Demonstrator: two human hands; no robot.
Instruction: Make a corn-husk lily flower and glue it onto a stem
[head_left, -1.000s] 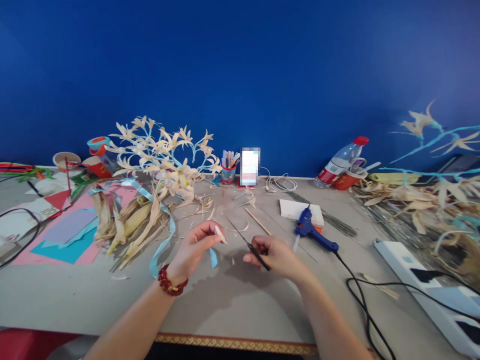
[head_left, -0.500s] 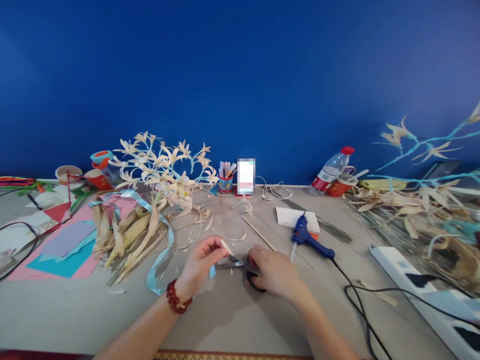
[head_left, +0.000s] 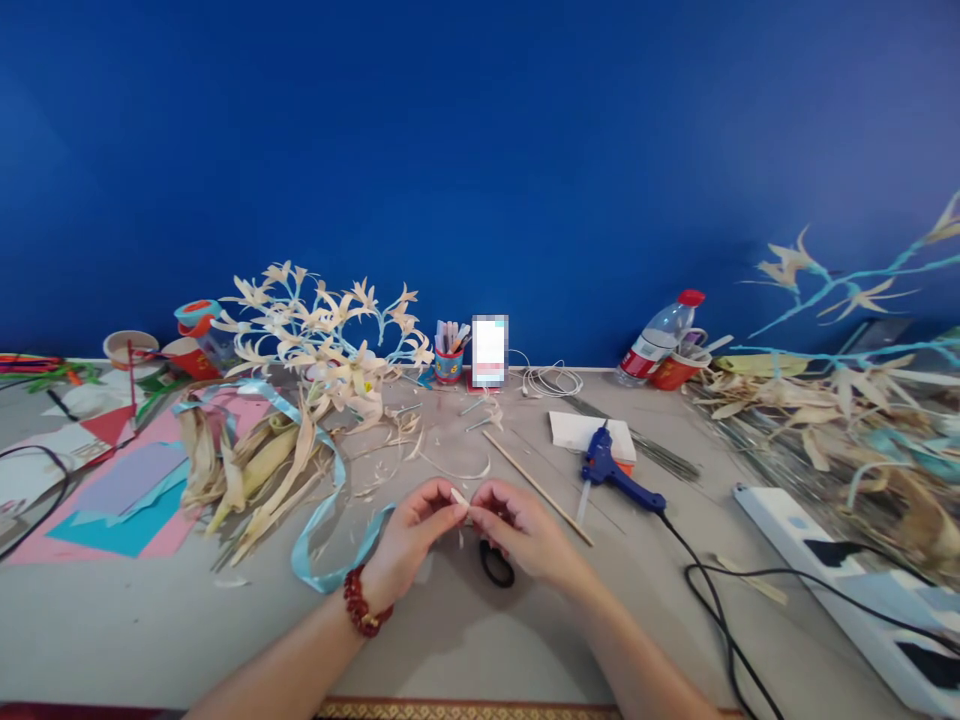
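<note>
Above the middle of the table my left hand pinches a small pale strip of what looks like corn husk between thumb and fingers. The fingertips of my right hand meet it at the strip's other end, closed on it too. Under my hands lie the scissors; one black handle loop shows and their blades are mostly hidden. A light-blue ribbon curls on the table and runs up to my left hand. Beyond my right hand rests a thin wooden stick.
A blue glue gun with a black cord lies to the right, near a white power strip. Corn husks and coloured paper cover the left. Husk flowers, a pen cup and a bottle stand behind.
My right hand has let go of the scissors, which lie on the table, and has come to the pale strip in my left hand. The two hands' fingertips now meet.
</note>
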